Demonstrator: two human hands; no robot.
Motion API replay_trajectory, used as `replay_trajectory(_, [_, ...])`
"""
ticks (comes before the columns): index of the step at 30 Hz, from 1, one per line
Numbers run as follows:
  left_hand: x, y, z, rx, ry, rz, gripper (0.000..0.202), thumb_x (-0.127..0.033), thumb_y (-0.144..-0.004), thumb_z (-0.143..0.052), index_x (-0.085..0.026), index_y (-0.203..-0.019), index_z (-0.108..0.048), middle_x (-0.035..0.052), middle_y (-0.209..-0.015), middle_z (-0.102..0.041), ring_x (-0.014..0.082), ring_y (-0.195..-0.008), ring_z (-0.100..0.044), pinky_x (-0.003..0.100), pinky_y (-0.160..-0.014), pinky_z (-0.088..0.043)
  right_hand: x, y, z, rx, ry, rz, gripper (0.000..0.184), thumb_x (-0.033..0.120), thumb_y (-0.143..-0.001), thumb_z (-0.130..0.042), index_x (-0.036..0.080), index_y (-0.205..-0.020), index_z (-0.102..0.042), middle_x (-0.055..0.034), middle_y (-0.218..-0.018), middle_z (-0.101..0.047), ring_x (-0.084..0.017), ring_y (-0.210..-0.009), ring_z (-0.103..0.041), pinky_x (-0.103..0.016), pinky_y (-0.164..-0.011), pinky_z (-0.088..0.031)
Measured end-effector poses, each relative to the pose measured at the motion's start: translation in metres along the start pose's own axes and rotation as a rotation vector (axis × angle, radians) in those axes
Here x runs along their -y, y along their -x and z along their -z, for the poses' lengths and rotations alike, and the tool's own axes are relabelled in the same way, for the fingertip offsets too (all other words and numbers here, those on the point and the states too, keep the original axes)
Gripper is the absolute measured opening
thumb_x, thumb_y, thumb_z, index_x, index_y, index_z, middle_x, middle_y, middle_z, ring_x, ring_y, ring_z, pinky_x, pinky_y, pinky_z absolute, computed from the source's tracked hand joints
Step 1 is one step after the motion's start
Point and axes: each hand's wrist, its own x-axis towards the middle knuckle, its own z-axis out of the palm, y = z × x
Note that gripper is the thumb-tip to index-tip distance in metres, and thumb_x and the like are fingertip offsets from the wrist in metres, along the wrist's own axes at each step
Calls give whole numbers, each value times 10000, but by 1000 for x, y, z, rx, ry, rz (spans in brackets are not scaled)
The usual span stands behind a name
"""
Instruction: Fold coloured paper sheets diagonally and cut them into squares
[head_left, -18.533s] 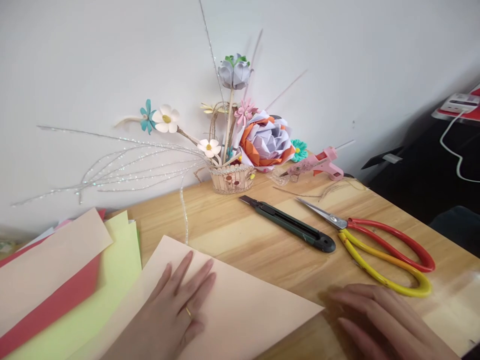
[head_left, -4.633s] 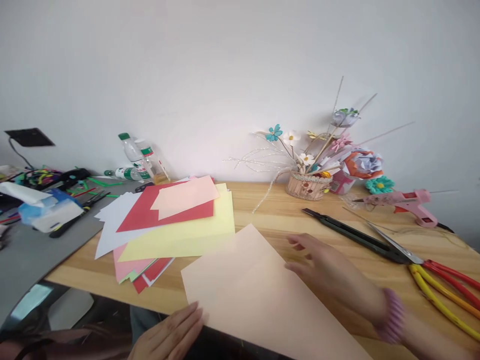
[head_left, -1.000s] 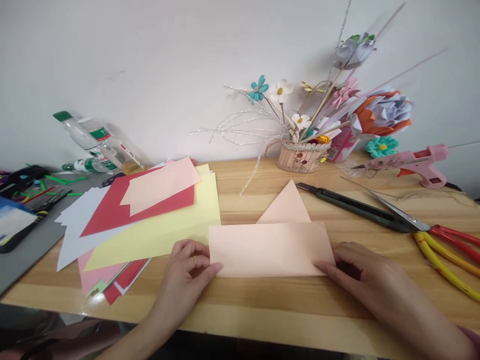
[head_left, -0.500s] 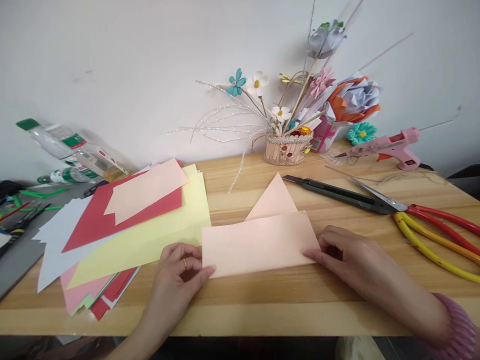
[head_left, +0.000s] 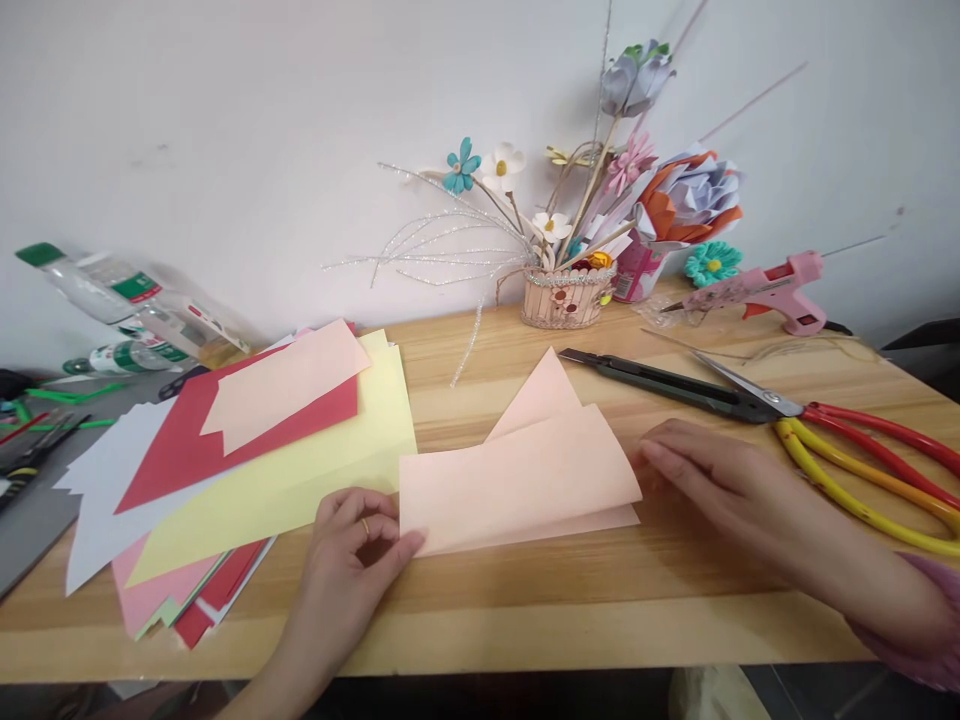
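Note:
A folded peach sheet of paper [head_left: 510, 480] lies on the table in front of me. Its upper layer lifts at the right end, so a strip of the lower layer shows beneath. My left hand [head_left: 364, 545] pinches the sheet's lower left corner, thumb on top. Just beyond the right edge is my right hand [head_left: 709, 480], its fingers drawn together and off the paper, with nothing visible in them. Behind the sheet, a peach paper triangle [head_left: 541, 393] points away from me, its lower part covered; whether it belongs to the same sheet I cannot tell.
Coloured papers [head_left: 345, 450] are stacked at left, near plastic bottles [head_left: 112, 290]. A utility knife [head_left: 667, 385] and open scissors [head_left: 806, 410] lie to the right. A flower basket [head_left: 566, 298] and pink glue gun [head_left: 787, 290] stand at the back.
My right hand has let go of the sheet's lower right corner and moved slightly up and right. That end's upper layer has sprung up. The left hand keeps its hold.

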Motion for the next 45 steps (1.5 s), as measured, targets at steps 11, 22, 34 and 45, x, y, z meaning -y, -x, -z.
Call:
replay_trajectory(11, [-1,0,-1,-16,22,3,270,-397,-768,-648,-232,-559,-605,32,-801,-585,238,-861,-472,390,-730,-455,5,-1,-19,68,-7,-147,419,557,-796,-474,229,-536,-453,21,-531,-523,-144,-500,-486,-273,-464,-358])
replay_trajectory(22, [2,1,0,-4,13,10,271,-427,-770,-637,-240,-576,-614,32,-815,-587,247,-881,-461,395,-739,-444,6,-4,-16,144,70,-190,330,476,-795,-513,229,-578,-492,13,-587,-575,-157,-543,-510,-283,-512,-350])
replay_trajectory(34, [-5,-1,0,28,39,83,267,-379,-786,-621,-221,-574,-587,32,-812,-580,239,-896,-457,394,-781,-435,-3,3,-26,58,146,-121,398,568,-826,-411,246,-598,-455,-6,-601,-556,-181,-538,-513,-325,-533,-352])
replay_trajectory(45, [-10,-3,2,76,84,132,262,-331,-814,-592,-202,-588,-572,45,-847,-553,246,-941,-430,426,-826,-411,-18,12,-35,0,239,2,417,620,-865,-349,257,-688,-458,8,-625,-532,-181,-533,-520,-324,-511,-360])
